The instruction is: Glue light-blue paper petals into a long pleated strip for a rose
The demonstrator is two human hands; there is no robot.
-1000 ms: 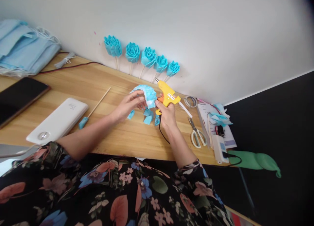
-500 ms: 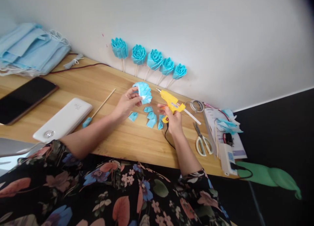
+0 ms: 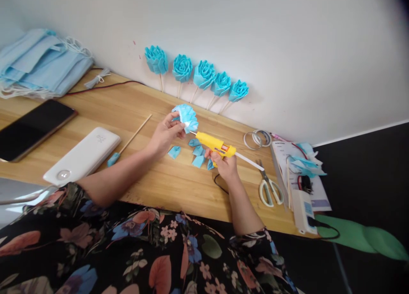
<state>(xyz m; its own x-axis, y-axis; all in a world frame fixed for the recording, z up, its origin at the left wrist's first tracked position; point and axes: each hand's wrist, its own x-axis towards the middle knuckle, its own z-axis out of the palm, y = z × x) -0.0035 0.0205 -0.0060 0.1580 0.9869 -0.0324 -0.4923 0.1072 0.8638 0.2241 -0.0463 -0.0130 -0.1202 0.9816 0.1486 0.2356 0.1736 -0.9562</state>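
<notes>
Between the thumb and fingers of my left hand (image 3: 169,134) is a strip of overlapping blue folded petals (image 3: 189,117), with a white edge near my thumb. My right hand (image 3: 225,164) is wrapped round a yellow glue gun (image 3: 209,140), whose nozzle points left and sits close to the lower edge of the strip; whether it touches I cannot tell. A white glue stick (image 3: 251,161) sticks out of the gun's back. Below the strip, several loose folded blue petals (image 3: 198,161) lie on the wooden table (image 3: 153,179), one partly hidden by my right hand.
Several blue flowers (image 3: 182,68) on sticks lean against the wall. On the left are blue face masks (image 3: 41,68), a phone (image 3: 35,128), a white power bank (image 3: 83,155) and a blue-tipped stick (image 3: 136,134). Tape rolls (image 3: 263,137), scissors (image 3: 270,189) and a power strip (image 3: 303,211) are rightward.
My right hand has tilted the glue gun level and brought its nozzle left and down to the petal strip. My left hand stays nearly in place. The view has shifted slightly.
</notes>
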